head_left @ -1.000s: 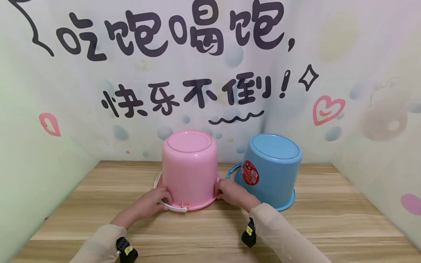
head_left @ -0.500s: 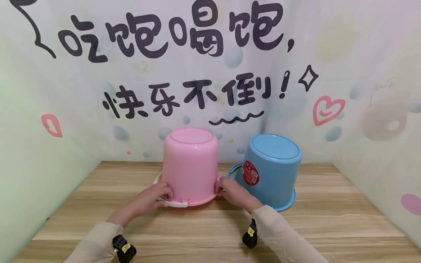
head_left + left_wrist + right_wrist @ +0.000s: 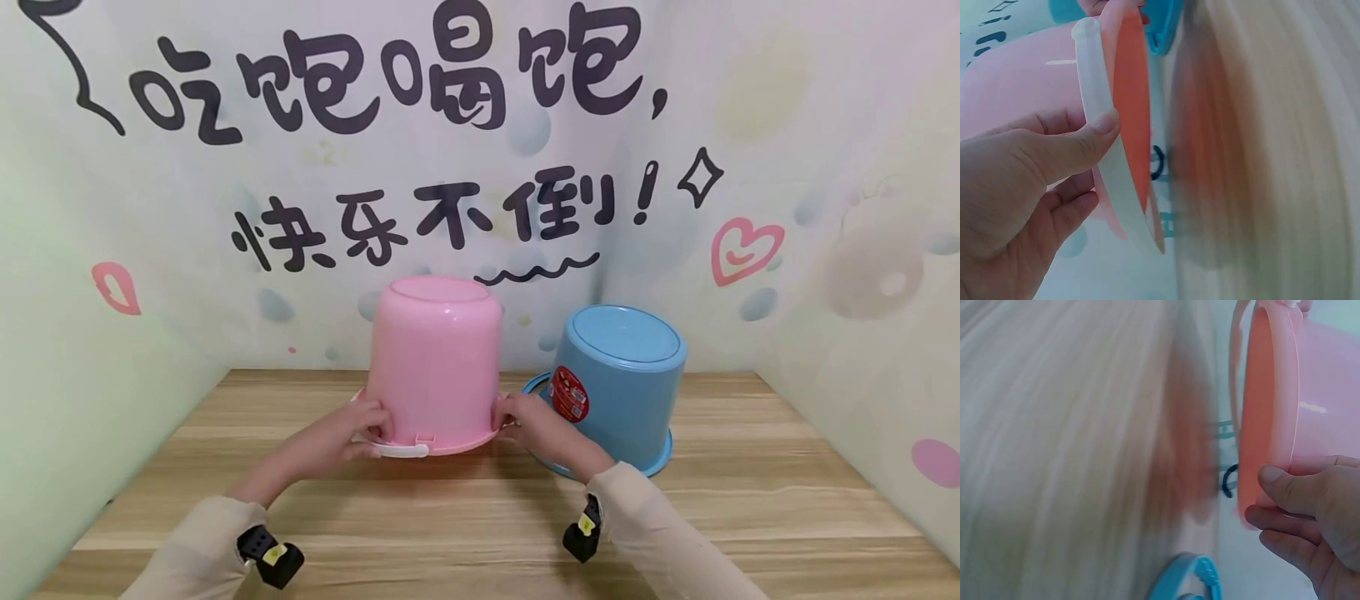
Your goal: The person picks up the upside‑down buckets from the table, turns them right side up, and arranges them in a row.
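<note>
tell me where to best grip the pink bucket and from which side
Probably the flared rim, one hand from each side, as the left hand and right hand do. The pink bucket is upside down, so its rim juts out at the bottom, while the wall above is smooth.

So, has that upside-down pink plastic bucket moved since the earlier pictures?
Yes, upward: in the head view, the pink plastic bucket now rises level with the left end of the printed black wavy line; earlier, its top sat below that line.
</note>
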{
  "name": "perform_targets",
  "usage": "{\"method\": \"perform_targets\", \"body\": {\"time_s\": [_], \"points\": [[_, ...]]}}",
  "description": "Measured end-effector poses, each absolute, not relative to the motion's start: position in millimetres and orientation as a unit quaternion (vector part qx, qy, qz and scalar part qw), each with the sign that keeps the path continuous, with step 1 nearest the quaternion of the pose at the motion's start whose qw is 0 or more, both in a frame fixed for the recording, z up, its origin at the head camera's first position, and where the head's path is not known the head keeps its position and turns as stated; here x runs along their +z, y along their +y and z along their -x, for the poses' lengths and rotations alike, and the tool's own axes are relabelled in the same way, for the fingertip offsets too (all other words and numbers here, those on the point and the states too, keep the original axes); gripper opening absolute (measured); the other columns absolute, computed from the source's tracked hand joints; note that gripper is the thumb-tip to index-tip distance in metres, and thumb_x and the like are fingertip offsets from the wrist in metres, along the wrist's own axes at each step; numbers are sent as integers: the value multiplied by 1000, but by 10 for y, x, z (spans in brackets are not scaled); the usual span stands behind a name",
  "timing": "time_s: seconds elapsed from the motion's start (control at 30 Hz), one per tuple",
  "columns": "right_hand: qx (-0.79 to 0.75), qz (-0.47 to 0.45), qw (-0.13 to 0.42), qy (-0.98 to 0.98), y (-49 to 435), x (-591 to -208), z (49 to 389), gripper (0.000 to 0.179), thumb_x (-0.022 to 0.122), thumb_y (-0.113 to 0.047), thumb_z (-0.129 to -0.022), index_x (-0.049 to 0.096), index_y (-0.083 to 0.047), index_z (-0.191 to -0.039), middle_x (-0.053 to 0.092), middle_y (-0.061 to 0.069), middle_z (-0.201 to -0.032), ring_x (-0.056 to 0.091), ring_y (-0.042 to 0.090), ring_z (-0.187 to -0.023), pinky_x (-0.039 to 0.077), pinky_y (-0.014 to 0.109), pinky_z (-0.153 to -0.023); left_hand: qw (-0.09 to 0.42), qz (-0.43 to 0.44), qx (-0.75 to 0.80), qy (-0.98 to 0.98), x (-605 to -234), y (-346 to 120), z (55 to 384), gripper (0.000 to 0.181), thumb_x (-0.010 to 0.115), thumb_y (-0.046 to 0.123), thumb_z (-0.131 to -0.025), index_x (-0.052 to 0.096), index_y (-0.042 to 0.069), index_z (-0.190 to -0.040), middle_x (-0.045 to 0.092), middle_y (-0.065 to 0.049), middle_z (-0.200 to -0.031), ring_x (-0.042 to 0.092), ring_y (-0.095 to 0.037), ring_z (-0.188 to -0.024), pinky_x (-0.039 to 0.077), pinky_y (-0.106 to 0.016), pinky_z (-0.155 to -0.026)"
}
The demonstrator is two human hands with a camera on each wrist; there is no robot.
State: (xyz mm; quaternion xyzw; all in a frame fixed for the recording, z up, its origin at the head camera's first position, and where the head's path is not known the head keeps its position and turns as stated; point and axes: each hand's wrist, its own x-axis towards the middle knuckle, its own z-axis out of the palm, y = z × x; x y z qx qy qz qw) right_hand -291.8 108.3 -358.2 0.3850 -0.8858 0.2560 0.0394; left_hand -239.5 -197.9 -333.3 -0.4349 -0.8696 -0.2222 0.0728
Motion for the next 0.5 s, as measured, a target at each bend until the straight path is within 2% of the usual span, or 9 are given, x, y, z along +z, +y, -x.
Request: {"method": "perform_targets", "body": {"time_s": [0.27, 0.5], "points": [[256, -396, 39, -881, 1133, -3325, 2857, 17, 66, -1, -81, 61, -18, -80, 61, -9, -86, 57, 7, -82, 49, 20, -74, 47, 436, -249, -863, -3128, -1985, 2390, 19, 70, 7, -77, 55, 12, -88, 51, 5, -86, 49, -13, -83, 47, -30, -75], [251, -386, 51, -886, 1194, -3112, 2784, 17, 66, -2, -81, 60, -17, -84, 60, -8, -87, 55, 9, -81, 49, 22, -74, 31, 436, -281, -854, -2986, -1981, 2364, 17, 67, 11, -82, 54, 12, -91, 49, 6, -86, 49, -13, -84, 47, -29, -77]]}}
